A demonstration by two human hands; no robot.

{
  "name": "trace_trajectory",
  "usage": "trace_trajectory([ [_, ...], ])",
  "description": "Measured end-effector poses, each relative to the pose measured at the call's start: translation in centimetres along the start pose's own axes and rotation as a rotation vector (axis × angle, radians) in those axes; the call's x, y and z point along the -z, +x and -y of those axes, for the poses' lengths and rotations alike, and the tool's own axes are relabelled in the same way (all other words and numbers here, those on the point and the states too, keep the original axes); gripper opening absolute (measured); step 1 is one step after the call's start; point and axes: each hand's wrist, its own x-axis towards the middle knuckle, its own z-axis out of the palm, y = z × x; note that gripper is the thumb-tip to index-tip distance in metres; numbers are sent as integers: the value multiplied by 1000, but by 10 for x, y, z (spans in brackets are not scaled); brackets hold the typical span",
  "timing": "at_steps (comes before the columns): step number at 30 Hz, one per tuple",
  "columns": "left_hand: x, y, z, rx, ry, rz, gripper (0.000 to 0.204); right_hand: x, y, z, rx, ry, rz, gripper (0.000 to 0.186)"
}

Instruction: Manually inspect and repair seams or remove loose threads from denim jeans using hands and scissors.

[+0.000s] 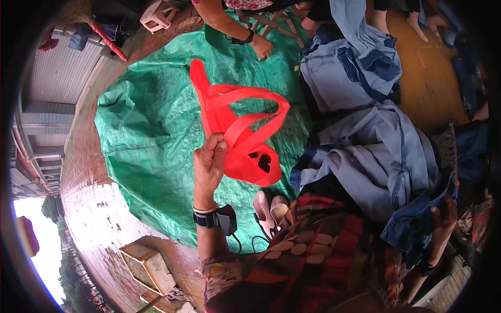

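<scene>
My left hand (211,163) pinches a bright red cloth bag (222,117) between thumb and fingers. Two long strap handles (274,99) loop out from the bag to the right. A dark patch shows near its lower end; I cannot tell whether it is an opening or a print. At the far right, my right hand (443,221) is closed on the dark blue edge of light blue jeans (373,148). These jeans lie bunched across my lap. Both wrists wear dark bands, and a cable runs from the left one.
A crinkled green tarp (156,120) covers the ground ahead. Pink shoes (269,211) sit by my lap. Another person's hand (262,47) hangs at the top, next to more folded jeans (349,70). A pink stool (157,15) and a broom (107,39) stand at the upper left.
</scene>
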Motion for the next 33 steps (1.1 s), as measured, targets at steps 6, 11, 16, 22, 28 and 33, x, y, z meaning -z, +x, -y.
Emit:
trace_trajectory([
  [6, 22, -13, 24, 117, 510, 201, 6, -6, 8, 14, 43, -77, 11, 48],
  [11, 46, -20, 29, 263, 696, 119, 8, -2, 12, 8, 135, -186, -13, 50],
  [16, -9, -4, 67, 112, 682, 301, 11, 3, -12, 30, 18, -19, -110, 43],
  [22, -124, -25, 255, 29, 626, 497, 20, -5, 13, 67, 134, 139, -4, 39],
  [28, -269, 48, 149, -48, 426, 606, 21, -5, -9, 53, 189, -14, -126, 40],
  [33, -314, 70, 105, -43, 409, 607, 22, -16, -1, 43, 183, 20, -117, 39],
])
